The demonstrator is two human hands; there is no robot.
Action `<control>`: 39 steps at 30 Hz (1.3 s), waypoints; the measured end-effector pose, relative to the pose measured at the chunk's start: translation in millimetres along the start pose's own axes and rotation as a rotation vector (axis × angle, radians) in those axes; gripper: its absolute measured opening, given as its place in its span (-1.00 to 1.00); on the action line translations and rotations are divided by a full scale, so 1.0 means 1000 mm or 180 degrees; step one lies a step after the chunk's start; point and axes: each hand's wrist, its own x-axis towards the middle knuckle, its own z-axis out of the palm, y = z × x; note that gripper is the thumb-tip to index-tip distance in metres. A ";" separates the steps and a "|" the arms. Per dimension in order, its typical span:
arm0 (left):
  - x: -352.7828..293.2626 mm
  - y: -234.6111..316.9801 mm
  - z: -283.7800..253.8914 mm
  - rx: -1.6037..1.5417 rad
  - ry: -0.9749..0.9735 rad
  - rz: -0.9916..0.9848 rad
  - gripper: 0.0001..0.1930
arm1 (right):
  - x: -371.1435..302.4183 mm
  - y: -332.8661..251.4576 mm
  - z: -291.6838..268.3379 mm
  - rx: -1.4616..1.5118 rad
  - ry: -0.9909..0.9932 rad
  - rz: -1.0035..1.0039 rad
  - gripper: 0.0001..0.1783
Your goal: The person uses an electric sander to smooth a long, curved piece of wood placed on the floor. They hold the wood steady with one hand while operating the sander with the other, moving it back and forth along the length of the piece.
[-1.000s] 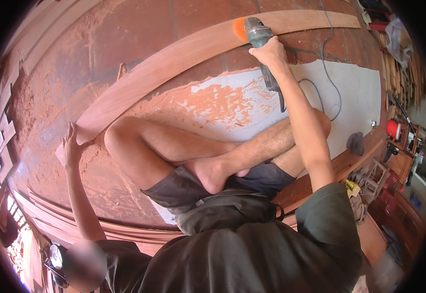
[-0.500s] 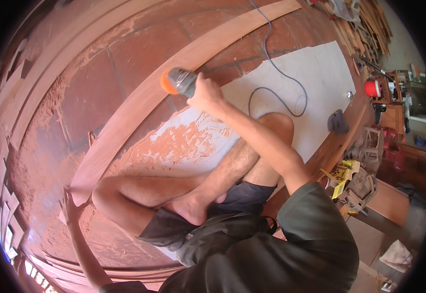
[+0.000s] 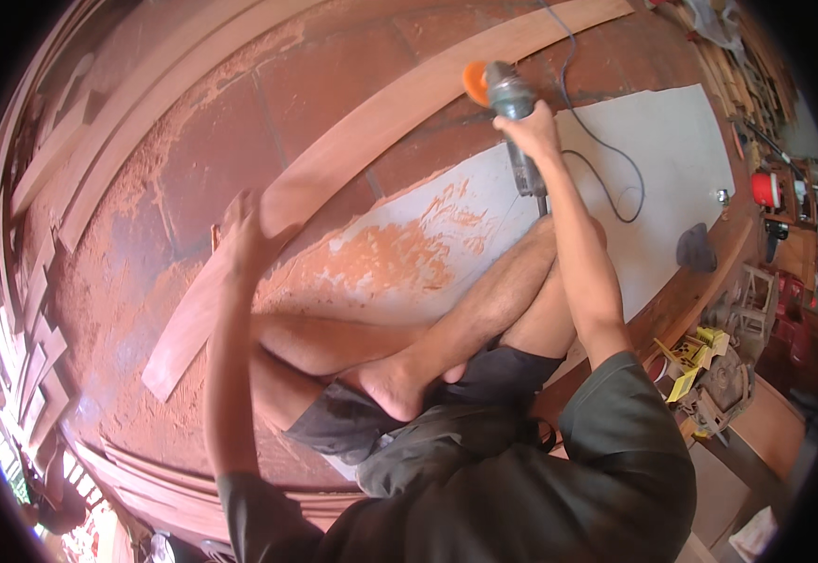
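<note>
A long, curved wooden board (image 3: 334, 174) stretches from near my left knee to the far right. My left hand (image 3: 249, 235) lies across its nearer part, thumb and fingers apart; motion blurs it slightly. In my right hand (image 3: 535, 131) is an angle grinder (image 3: 510, 94), gripped by its body. The grinder's orange disc (image 3: 474, 83) is at the board's right-hand edge; whether it touches the wood I cannot tell. A dark power cord (image 3: 606, 141) loops to the right of the grinder.
My crossed legs (image 3: 465, 319) are close to the board. Reddish sawdust covers part of a white sheet (image 3: 672, 141) and the tiled floor. More long boards (image 3: 137, 155) lie at left. A dark cloth-like bundle (image 3: 697, 249) and yellow-and-grey tools (image 3: 709, 366) sit at right.
My left hand has moved from the board's near end up along it. My right hand has carried the grinder farther right and away along the board. The view has shifted a little.
</note>
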 end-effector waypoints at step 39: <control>-0.061 -0.112 0.027 0.0606 -0.0498 -0.0205 0.35 | -0.061 -0.090 0.066 -0.0688 -0.0526 -0.1010 -0.16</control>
